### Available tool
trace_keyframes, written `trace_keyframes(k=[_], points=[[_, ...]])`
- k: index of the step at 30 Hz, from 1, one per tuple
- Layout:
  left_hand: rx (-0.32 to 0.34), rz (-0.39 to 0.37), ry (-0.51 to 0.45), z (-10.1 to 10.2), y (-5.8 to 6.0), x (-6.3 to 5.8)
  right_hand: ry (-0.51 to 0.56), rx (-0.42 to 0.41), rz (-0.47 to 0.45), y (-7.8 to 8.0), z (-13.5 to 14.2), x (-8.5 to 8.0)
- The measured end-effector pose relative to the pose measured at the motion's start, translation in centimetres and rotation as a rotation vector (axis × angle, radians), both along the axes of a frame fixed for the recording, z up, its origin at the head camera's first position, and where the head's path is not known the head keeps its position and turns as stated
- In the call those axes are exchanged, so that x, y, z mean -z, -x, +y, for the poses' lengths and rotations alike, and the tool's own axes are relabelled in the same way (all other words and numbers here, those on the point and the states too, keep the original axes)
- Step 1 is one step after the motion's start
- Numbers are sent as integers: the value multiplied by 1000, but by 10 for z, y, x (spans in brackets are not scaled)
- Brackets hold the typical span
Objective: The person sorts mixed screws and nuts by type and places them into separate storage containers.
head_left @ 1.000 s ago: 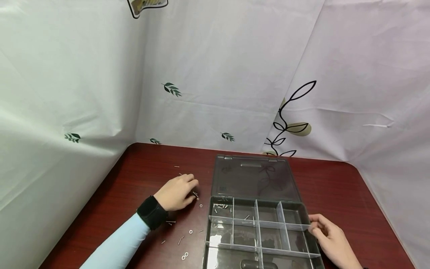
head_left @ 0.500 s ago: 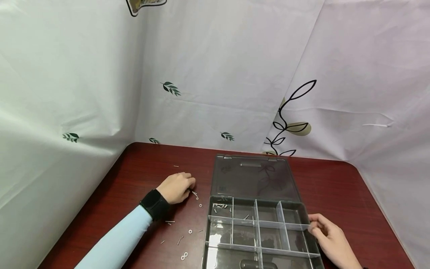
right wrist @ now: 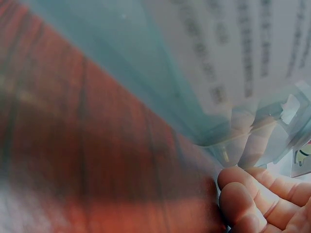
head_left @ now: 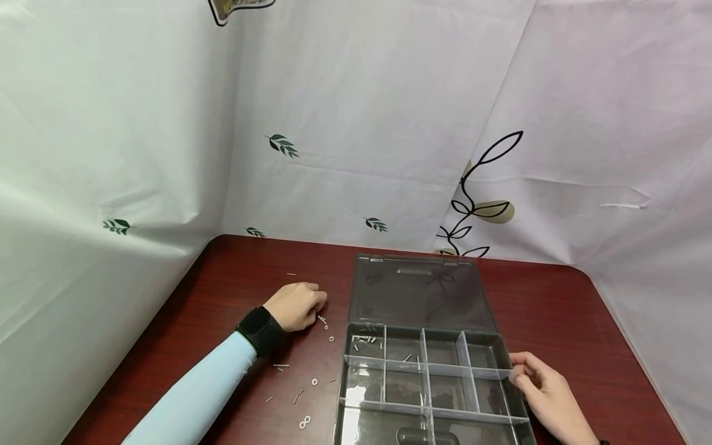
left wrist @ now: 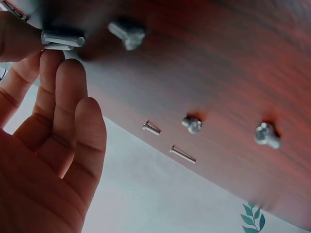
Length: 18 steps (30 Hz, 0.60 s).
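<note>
Pinching small screws (left wrist: 63,39) low over the surface (head_left: 250,272) with my left hand (head_left: 295,306), I hold the divided box (head_left: 405,389) with my right hand (head_left: 547,390).

Two hands (head_left: 295,306) (head_left: 547,395), one box (head_left: 427,371), five rings (head_left: 305,422) and at least six screws (left wrist: 183,155) show.

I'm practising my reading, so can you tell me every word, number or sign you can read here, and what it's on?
No text can be read.
Label on the box: rows of print, too blurred to read.
Lid: a faint patch, too small to tell if it's writing.
Cloth: leaf pictures, no readable words.
</note>
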<state>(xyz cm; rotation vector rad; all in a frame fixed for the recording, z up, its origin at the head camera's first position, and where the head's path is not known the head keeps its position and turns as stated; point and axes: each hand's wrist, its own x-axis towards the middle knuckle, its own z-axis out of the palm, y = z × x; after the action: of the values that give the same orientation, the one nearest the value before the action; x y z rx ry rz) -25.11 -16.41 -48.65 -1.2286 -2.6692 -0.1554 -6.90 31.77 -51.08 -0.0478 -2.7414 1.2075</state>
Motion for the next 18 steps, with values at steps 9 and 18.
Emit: trace_keyframes(k=[9,18], points=[[65,87,-60,15,-16,-26,6,-4,-15,1,1,-1],[279,233,-131,49,-60,-57,-2,6,-34,1,1,0]])
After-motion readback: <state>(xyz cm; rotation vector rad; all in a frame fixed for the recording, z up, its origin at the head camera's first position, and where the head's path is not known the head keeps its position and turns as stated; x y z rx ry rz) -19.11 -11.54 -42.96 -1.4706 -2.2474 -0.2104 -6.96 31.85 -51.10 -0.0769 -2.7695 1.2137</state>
